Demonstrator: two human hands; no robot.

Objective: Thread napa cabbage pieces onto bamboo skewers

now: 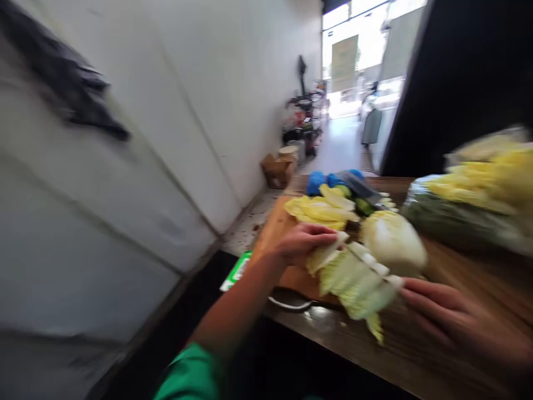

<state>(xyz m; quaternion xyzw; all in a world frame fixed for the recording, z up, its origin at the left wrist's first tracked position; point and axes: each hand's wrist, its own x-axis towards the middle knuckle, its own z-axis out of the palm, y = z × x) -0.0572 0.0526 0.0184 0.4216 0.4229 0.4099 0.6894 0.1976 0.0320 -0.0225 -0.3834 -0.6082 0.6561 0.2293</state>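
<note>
A row of pale napa cabbage leaves (358, 280) stretches between my two hands, over the near edge of a wooden cutting board (272, 228). My left hand (306, 243) pinches the far left end, thumb and fingers closed on a white stem part. At the opposite end, my right hand (441, 308) is closed on the stem edge, its fingers slightly blurred. Just behind the leaves sits a whole napa cabbage head (393, 241). Loose yellow cabbage leaves (318, 210) lie on the board past my left hand.
Blue-wrapped items (316, 182) and a blurred knife-like blade (360, 186) lie at the board's far end. A plastic bag of greens (449, 214) stands right, yellow leaves above it. A white wall (187, 139) runs along the left; a cardboard box (277, 171) is on the floor.
</note>
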